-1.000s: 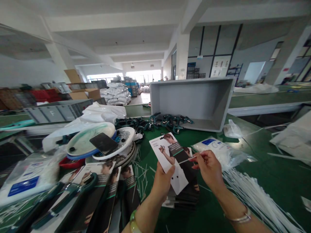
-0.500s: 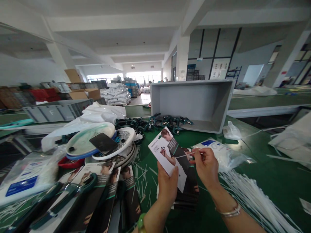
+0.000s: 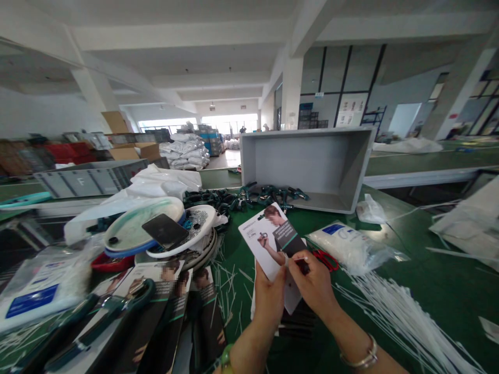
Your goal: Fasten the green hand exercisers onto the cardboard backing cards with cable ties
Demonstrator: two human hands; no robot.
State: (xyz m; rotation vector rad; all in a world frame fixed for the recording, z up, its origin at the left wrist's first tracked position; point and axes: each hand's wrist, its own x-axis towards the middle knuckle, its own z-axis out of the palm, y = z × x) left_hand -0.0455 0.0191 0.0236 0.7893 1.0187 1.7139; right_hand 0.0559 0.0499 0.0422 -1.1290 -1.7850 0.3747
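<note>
Left hand (image 3: 271,291) grips the printed backing card (image 3: 273,244) by its lower edge, fingers closed on it, held above the green table (image 3: 409,280) near its front edge. Right hand (image 3: 312,283) pinches a thin white tie at the card's middle; the tie is too small to see clearly. Step in hand looks like threading the tie through the card. Next move likely calls for steady alignment with the card's holes. Loose ties (image 3: 401,317) lie right; grey bin (image 3: 312,166) at the far edge.

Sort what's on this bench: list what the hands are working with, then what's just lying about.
In hand:
- printed card, held by left hand
- right hand pinching at the card's middle

Lying about:
- grey crate
- red scissors
- white ties
- phone
</note>
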